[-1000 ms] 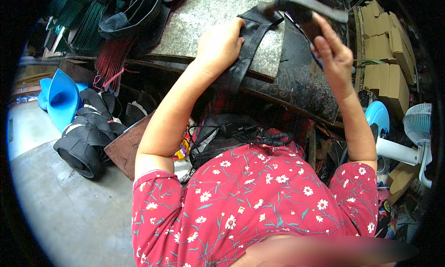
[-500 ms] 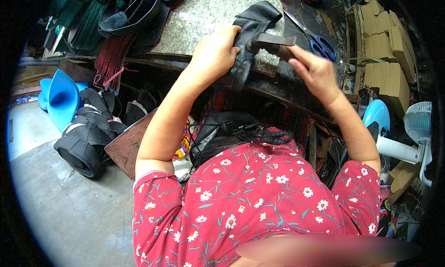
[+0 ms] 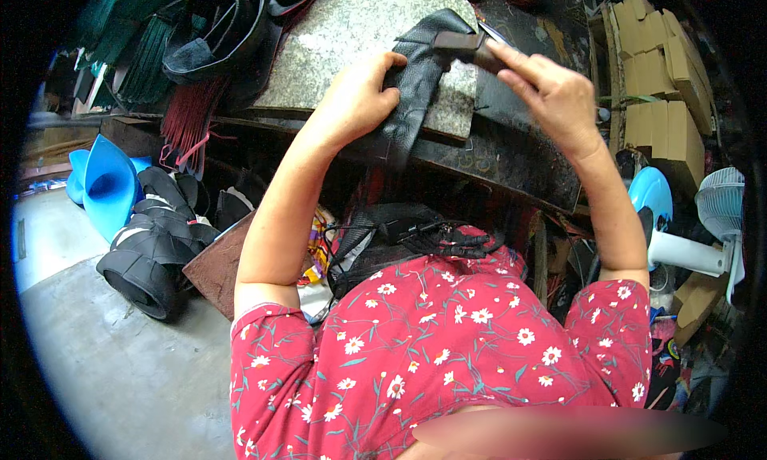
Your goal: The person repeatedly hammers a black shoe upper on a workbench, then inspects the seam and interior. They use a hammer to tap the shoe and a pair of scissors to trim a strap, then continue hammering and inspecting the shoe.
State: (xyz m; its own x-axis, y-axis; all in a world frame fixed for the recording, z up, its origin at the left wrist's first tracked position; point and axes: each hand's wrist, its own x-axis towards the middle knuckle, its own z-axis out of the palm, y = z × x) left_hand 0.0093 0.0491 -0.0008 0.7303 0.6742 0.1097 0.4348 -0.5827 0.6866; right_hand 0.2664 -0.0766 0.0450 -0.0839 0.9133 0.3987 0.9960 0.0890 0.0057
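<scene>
The left hand pinches the black leather piece by its edge, seemingly to steady it on the speckled slab atop the bench. The right hand grips the hammer, its head over the leather. Fingers hide most of the handle; whether hammer and leather touch is unclear.

- the leather piece I hold: black;
- my hammer: dark brown;
- slab before me: speckled grey and white;
- my shirt: red, patterned with white flowers and grey-green leaves;
- curled sheet: bright blue;
- cartons: tan
</scene>
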